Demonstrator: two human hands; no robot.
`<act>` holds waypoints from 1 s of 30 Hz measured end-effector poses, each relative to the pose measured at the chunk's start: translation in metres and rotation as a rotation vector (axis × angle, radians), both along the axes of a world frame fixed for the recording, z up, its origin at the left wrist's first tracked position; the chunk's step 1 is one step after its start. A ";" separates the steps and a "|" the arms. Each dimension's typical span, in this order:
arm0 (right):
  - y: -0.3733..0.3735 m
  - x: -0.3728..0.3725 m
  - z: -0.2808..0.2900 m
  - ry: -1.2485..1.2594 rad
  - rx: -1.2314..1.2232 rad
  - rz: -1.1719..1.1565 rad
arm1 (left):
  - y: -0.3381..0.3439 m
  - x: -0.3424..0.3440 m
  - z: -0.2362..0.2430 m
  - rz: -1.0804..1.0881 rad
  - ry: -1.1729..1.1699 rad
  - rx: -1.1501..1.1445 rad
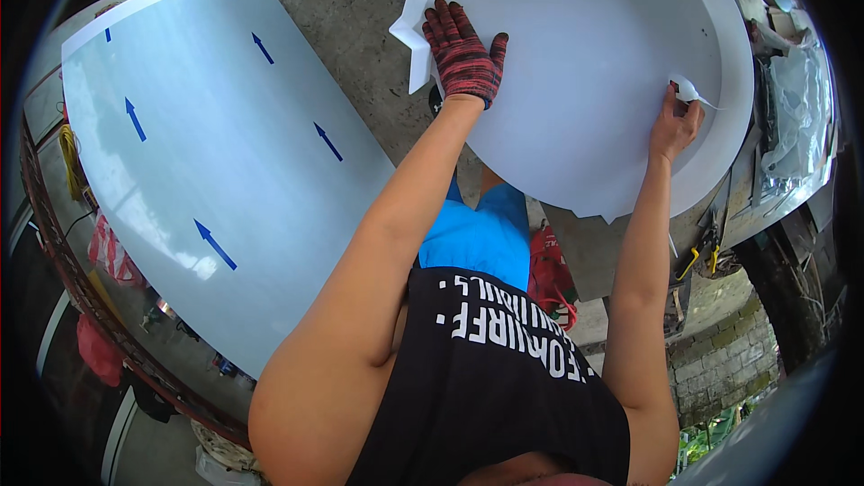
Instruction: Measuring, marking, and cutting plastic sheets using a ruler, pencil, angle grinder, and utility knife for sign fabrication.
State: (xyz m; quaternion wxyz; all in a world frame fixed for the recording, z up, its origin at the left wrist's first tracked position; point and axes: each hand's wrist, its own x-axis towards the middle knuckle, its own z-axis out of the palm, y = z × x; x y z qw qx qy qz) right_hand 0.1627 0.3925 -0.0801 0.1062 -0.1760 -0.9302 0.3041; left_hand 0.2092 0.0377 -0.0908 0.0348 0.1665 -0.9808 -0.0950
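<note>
A large round white shell (576, 63) with a raised curved rim fills the upper right. My left hand (466, 56), in a red and black knit glove, lies on its left part with the fingers stretched out. Close beside those fingers is the shell's angular, notched white edge (418, 31). My bare right hand (677, 132) is closed around a small white squeeze bottle (687, 88). The bottle's thin nozzle points right, toward the inside of the rim. Whether the nozzle touches the rim, I cannot tell.
To the left lies a big glossy light sheet (216, 126) marked with blue arrows. Pliers with yellow handles (714, 247) and clear plastic wrapping (796, 117) are at the right. A red bag (549, 270) is beneath the shell, beside my legs. Concrete floor (337, 31) shows between sheet and shell.
</note>
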 end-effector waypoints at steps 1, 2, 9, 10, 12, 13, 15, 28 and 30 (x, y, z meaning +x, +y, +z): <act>0.001 0.000 -0.002 0.008 0.012 -0.003 | 0.000 0.001 0.001 -0.006 -0.013 0.018; 0.001 0.000 -0.003 0.016 0.024 -0.006 | 0.000 0.002 0.002 -0.012 -0.026 0.036; 0.002 0.003 -0.014 0.042 0.069 -0.012 | -0.002 0.097 0.008 -0.182 -0.159 0.093; 0.001 0.002 -0.013 0.056 0.062 -0.015 | -0.009 0.118 0.009 -0.213 -0.199 0.093; 0.001 0.001 -0.016 0.074 0.057 -0.019 | -0.026 0.166 0.012 -0.231 -0.103 0.196; 0.005 0.001 -0.019 0.083 0.049 -0.021 | -0.032 0.186 0.021 -0.061 -0.438 0.325; 0.010 -0.001 -0.020 0.100 0.043 -0.022 | -0.057 0.229 0.023 0.084 -0.948 0.462; 0.016 -0.011 -0.028 0.071 0.098 0.017 | -0.007 0.030 0.022 -0.430 0.040 0.108; 0.009 -0.005 -0.027 0.111 0.072 -0.010 | -0.020 0.014 0.009 -0.358 0.064 0.007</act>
